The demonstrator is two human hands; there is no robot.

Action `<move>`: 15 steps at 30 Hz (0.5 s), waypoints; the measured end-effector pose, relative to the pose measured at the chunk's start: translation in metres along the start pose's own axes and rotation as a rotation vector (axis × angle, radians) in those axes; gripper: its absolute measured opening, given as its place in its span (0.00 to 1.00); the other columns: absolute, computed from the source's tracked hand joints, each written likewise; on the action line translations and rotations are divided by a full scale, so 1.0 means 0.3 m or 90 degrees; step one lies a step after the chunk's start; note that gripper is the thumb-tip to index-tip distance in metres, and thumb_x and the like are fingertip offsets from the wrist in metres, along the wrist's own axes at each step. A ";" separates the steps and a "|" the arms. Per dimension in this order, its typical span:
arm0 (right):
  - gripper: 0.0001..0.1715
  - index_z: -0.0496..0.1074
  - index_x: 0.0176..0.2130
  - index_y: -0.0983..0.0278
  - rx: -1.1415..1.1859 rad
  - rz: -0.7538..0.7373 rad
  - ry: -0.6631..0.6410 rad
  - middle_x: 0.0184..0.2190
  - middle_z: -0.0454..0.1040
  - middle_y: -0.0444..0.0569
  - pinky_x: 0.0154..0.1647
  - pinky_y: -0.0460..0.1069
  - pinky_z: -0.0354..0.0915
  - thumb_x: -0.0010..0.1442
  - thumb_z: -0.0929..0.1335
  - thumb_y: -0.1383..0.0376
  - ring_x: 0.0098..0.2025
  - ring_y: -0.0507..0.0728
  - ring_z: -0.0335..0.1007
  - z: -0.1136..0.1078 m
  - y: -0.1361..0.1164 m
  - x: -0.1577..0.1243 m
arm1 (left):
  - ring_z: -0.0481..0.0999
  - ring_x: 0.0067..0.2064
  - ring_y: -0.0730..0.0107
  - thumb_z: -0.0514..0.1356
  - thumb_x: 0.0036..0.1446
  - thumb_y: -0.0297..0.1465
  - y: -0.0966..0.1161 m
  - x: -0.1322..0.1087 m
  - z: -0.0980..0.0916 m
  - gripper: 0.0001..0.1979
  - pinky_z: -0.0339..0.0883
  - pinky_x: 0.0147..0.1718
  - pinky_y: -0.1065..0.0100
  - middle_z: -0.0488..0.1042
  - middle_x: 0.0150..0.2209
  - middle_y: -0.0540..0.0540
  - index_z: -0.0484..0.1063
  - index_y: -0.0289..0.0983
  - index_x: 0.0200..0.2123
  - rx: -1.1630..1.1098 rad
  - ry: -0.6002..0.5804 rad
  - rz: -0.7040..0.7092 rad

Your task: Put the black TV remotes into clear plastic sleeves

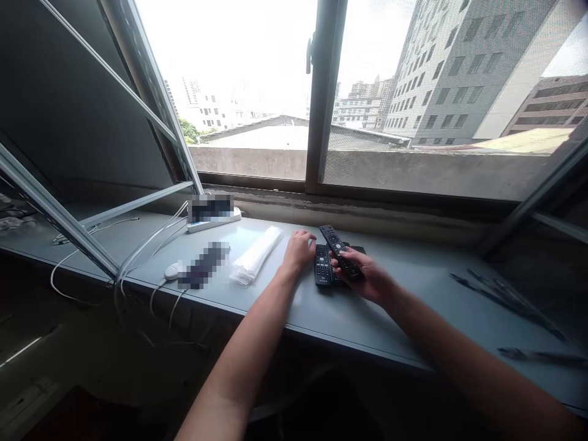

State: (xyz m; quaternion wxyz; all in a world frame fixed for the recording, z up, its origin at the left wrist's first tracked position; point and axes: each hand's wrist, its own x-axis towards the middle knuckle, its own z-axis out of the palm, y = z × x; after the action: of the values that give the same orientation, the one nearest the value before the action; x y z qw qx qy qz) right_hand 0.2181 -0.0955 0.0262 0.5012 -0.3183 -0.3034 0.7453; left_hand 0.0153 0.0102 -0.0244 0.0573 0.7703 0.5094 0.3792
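Observation:
My right hand (367, 274) is wrapped round the lower part of a black remote control (335, 242), which is tilted above other black remotes lying side by side on the table. The leftmost of these is a remote (323, 266) with rows of small buttons. My left hand (301, 248) rests at the upper left edge of these remotes, its fingers curled; whether it grips anything is hidden. Left of my left forearm lies a stack of clear plastic sleeves (257, 254) on the pale table (294, 309).
A power strip (215, 222) with white cables sits at the back left, near a blurred object (202, 266) and a round white charger (172, 271). Metal shelf posts (59, 211) stand left. Dark cables (505, 294) lie at right. A window is behind.

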 end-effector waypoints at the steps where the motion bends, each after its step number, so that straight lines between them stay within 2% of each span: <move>1: 0.13 0.79 0.48 0.62 -0.022 -0.016 -0.002 0.44 0.84 0.52 0.36 0.48 0.81 0.64 0.75 0.73 0.37 0.55 0.80 0.001 0.003 -0.002 | 0.77 0.59 0.54 0.60 0.71 0.27 0.000 -0.001 0.000 0.11 0.70 0.65 0.56 0.83 0.50 0.39 0.85 0.37 0.47 0.000 0.000 0.002; 5: 0.19 0.82 0.49 0.61 -0.084 -0.079 -0.024 0.48 0.86 0.49 0.46 0.51 0.79 0.59 0.83 0.67 0.42 0.56 0.83 0.006 0.018 -0.005 | 0.77 0.59 0.54 0.60 0.70 0.27 -0.001 -0.002 0.001 0.12 0.71 0.64 0.56 0.83 0.50 0.40 0.85 0.38 0.46 0.000 0.001 0.003; 10: 0.24 0.85 0.46 0.58 -0.165 -0.231 -0.045 0.47 0.87 0.48 0.60 0.57 0.73 0.50 0.88 0.62 0.53 0.61 0.82 0.012 0.040 0.006 | 0.78 0.59 0.54 0.61 0.70 0.28 -0.003 0.000 0.002 0.11 0.71 0.64 0.55 0.83 0.50 0.40 0.86 0.39 0.46 0.004 -0.001 -0.007; 15: 0.20 0.86 0.42 0.57 -0.214 -0.293 -0.043 0.53 0.86 0.49 0.62 0.58 0.72 0.50 0.87 0.61 0.58 0.64 0.79 0.011 0.049 0.011 | 0.78 0.59 0.53 0.61 0.70 0.28 -0.003 0.000 0.000 0.12 0.71 0.65 0.56 0.83 0.49 0.40 0.86 0.39 0.46 -0.006 0.001 -0.004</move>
State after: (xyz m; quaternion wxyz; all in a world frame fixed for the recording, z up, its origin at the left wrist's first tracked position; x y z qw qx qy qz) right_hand 0.2065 -0.0975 0.0163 0.5872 -0.2945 -0.5036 0.5611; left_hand 0.0146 0.0108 -0.0250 0.0620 0.7681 0.5100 0.3822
